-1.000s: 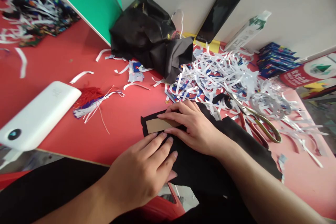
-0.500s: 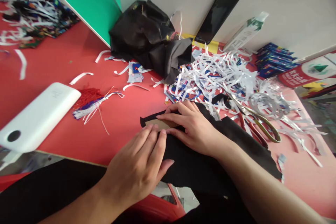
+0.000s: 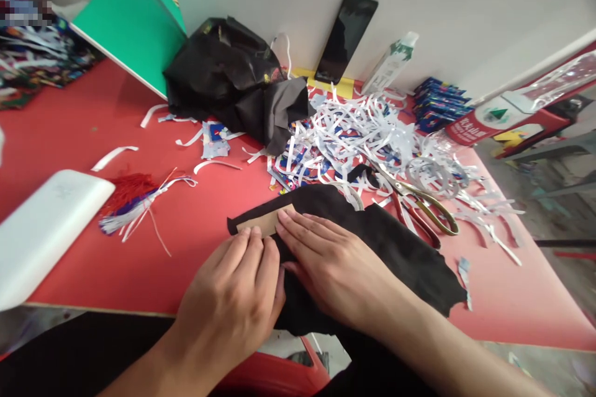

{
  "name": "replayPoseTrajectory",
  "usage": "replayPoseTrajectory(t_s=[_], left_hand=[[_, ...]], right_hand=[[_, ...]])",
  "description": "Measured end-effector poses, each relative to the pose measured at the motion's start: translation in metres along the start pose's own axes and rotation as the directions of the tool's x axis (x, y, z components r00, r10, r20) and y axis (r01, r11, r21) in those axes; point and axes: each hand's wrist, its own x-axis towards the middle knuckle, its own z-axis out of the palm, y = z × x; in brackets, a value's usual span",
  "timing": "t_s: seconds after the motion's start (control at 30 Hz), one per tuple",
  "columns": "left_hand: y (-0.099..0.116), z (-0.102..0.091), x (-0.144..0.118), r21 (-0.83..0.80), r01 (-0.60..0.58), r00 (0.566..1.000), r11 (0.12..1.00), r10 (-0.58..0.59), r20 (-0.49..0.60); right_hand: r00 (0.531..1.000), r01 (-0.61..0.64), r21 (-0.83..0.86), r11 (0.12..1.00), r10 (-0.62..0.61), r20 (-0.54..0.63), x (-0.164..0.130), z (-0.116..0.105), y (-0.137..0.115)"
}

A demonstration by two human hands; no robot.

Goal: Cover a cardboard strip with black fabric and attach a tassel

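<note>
left hand [image 3: 237, 298] flat on the near end of the black cloth [image 3: 372, 242], fingers together, tips touching the edge of a brown card strip [image 3: 263, 223]; not clenched, gripping nothing, only pressing. right hand [image 3: 321, 260] likewise flat and spread, fingertips on the strip's right end, palm over the cloth. seemingly pressed this way to keep strip and cloth from sliding against each other, the cloth edge lying close around the strip. one strip, one cloth piece under the hands, lying at the near edge of the red table [image 3: 69, 130] and trailing off toward the lap.

just beyond, one pair of scissors [image 3: 419, 208] with red and gold handles, lying shut among a heap of paper shreds [image 3: 354, 136], within reach of the right hand. one crumpled black bag [image 3: 233, 84] behind the shreds. one dark phone [image 3: 345, 37] leaning on the wall, probably propped there to keep it off the mess. one white power bank [image 3: 44, 229] at the left edge, one red and white tassel [image 3: 128, 198] beside it, one green board [image 3: 130, 31] tilted at the back.
</note>
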Motion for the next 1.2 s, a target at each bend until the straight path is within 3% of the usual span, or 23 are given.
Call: replayPoseTrajectory(t_s=[0.17, 0.27, 0.37, 0.47, 0.6, 0.67, 0.73, 0.8, 0.9, 1.03, 1.2], left_hand=[[-0.001, 0.006, 0.002, -0.024, -0.044, 0.999, 0.999, 0.043, -0.008], [-0.004, 0.004, 0.012, -0.01, -0.025, 1.0, 1.0, 0.025, -0.009], [-0.008, 0.0, 0.023, 0.003, 0.018, 0.999, 1.0, -0.018, 0.035], [-0.011, -0.003, 0.029, 0.034, -0.019, 0.999, 0.999, 0.018, 0.032], [-0.021, 0.002, 0.028, 0.036, -0.099, 0.995, 0.994, 0.098, 0.017], [-0.027, 0.009, 0.027, 0.006, -0.131, 0.991, 0.991, 0.131, 0.011], [-0.033, 0.016, 0.028, -0.025, -0.124, 0.992, 0.992, 0.123, -0.007], [-0.037, 0.02, 0.032, -0.107, -0.048, 0.998, 0.993, 0.043, -0.051], [-0.04, 0.015, 0.042, -0.355, 0.181, 0.976, 0.917, -0.213, -0.051], [-0.04, -0.002, 0.058, -0.547, 0.482, 0.853, 0.684, -0.51, 0.112], [-0.046, -0.003, 0.073, -0.634, 0.594, 0.764, 0.495, -0.594, 0.252]], right_hand=[[1.0, -0.014, 0.108, 0.994, 0.012, 0.022, 0.001, 0.002, 0.009], [0.997, -0.046, 0.258, 0.965, 0.028, 0.071, 0.012, -0.013, 0.034], [0.989, -0.144, 0.221, 0.965, 0.132, 0.067, 0.036, -0.03, 0.059], [0.966, -0.187, 0.124, 0.975, 0.159, 0.203, 0.069, -0.039, 0.075], [0.859, -0.208, 0.112, 0.972, 0.127, 0.496, 0.106, -0.035, 0.082], [0.839, -0.171, 0.092, 0.981, 0.096, 0.536, 0.115, -0.034, 0.081], [0.849, -0.128, 0.072, 0.989, 0.071, 0.523, 0.116, -0.036, 0.077], [0.88, -0.082, 0.038, 0.996, 0.055, 0.471, 0.112, -0.045, 0.069], [0.941, 0.001, -0.066, 0.998, 0.021, 0.336, 0.104, -0.064, 0.054], [0.976, -0.006, -0.077, 0.997, 0.023, 0.215, 0.094, -0.089, 0.045], [0.978, -0.171, 0.079, 0.982, 0.16, 0.134, 0.078, -0.115, 0.055]])
